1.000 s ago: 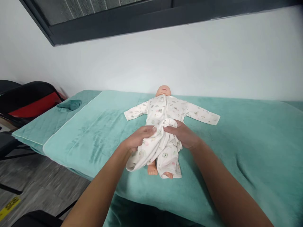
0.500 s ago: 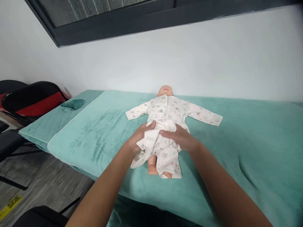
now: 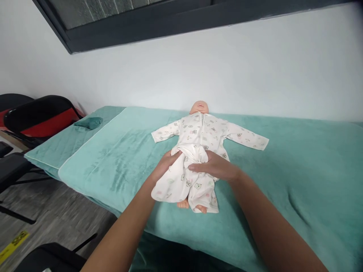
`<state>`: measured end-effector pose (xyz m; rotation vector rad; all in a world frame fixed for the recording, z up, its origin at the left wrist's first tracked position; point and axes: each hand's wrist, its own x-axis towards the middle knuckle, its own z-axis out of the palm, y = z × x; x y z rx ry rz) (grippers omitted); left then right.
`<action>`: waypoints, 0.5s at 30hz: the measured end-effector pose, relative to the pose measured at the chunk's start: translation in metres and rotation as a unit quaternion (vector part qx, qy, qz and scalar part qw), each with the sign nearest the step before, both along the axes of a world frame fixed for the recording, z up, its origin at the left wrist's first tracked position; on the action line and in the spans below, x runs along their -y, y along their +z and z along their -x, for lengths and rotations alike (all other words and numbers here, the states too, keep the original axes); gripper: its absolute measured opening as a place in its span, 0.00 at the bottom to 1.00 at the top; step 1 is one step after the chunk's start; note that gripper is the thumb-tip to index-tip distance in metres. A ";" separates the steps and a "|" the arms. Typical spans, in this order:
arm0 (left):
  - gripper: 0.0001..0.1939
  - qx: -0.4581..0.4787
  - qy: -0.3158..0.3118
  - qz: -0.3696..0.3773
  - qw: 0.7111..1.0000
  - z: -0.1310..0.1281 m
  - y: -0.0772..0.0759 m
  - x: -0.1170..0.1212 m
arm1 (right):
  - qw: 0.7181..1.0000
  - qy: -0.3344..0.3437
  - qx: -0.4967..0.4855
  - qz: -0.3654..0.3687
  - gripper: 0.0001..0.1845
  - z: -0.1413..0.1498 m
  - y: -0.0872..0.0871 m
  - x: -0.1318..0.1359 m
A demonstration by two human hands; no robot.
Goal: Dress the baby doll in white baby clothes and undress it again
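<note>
A baby doll (image 3: 199,107) lies on its back on the green-covered bed, its head toward the wall. It wears a white printed baby shirt (image 3: 195,128) with both sleeves spread outward. White printed baby pants (image 3: 172,185) lie bunched over its legs, and the feet (image 3: 183,204) show at the hems. My left hand (image 3: 166,164) is closed on the waist of the pants, its thumb tucked into the cloth. Across from it, my right hand (image 3: 215,165) is closed on the other side, thumb lying over the bunched fabric. The fingers under the cloth are hidden.
The green bed cover (image 3: 113,158) runs along the white wall (image 3: 255,71). A cushioned end with a face hole (image 3: 89,122) is at the left. Black and red chairs (image 3: 42,117) stand beyond it, and a black seat (image 3: 51,258) is at lower left.
The left pant leg has unfolded and dropped lower, covering more of the doll's left-side leg. My left thumb has moved from on top of the cloth into the waist folds.
</note>
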<state>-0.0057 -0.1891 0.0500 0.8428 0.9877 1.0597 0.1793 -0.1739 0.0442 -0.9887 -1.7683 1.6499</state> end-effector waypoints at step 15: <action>0.29 0.063 0.254 0.155 0.953 -0.030 -0.024 0.130 | 0.908 0.056 0.265 -0.320 0.07 0.013 -0.016 0.003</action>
